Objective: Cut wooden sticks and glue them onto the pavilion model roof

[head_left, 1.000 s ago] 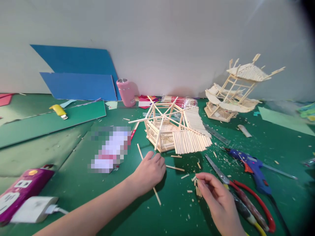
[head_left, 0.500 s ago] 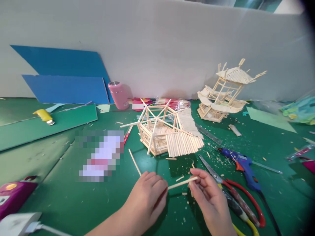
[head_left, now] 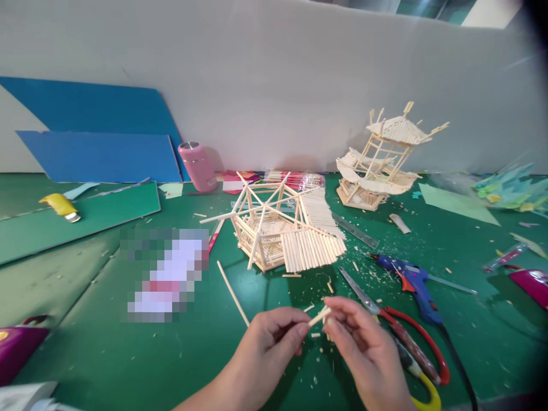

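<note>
Stick (head_left: 318,317) btwn both hands (head_left: 272,351), abv grn tbl (head_left: 141,359).

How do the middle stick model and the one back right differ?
The middle model has one level; the far model rises to two. The middle model's roof is partly bare rafters; the far model's upper roof looks covered. Both are pale and built of sticks.

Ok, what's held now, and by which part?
A thin wooden stick: the left hand pinches it toward one end; whether the right hand grips the other is unclear.
</note>
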`<state>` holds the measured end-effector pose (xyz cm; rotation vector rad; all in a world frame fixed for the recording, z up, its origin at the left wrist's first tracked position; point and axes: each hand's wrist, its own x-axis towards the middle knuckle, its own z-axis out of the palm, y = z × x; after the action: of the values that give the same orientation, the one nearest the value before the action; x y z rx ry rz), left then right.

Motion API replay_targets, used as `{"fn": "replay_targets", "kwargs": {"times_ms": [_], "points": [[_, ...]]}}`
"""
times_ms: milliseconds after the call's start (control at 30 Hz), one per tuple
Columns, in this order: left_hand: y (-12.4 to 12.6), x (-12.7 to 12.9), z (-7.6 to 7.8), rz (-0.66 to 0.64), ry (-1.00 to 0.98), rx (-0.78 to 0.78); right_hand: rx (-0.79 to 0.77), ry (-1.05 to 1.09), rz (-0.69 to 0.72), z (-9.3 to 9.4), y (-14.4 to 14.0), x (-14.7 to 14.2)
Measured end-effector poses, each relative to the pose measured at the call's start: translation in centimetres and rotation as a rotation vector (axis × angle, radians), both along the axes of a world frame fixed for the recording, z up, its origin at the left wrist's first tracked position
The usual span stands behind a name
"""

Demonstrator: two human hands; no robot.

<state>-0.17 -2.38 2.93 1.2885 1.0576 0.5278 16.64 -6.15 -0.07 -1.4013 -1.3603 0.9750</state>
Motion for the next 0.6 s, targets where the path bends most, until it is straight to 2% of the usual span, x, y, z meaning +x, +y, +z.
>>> {"fn": "replay_targets", "kwargs": {"times_ms": [133,267,400,600], "points": [[0.4,0.1,0.0,0.134,-0.02,-0.05,-0.019,-0.428,-0.183,-1.5,-1.9,6.0],[0.7,0.1,0.0,0.181,-0.057,-0.036,-0.092,-0.779,-0.108,-3.6,-4.5,11.5],[0.7,0.5,0.2,0.155,-0.063,-0.04,-0.147,-0.938,-0.032,-4.5,-5.1,12.7],[0.4,0.7,0.2,0.161,-0.074,-0.084,-0.368,-0.971,-0.066,-3.8,-3.4,12.4]]}}
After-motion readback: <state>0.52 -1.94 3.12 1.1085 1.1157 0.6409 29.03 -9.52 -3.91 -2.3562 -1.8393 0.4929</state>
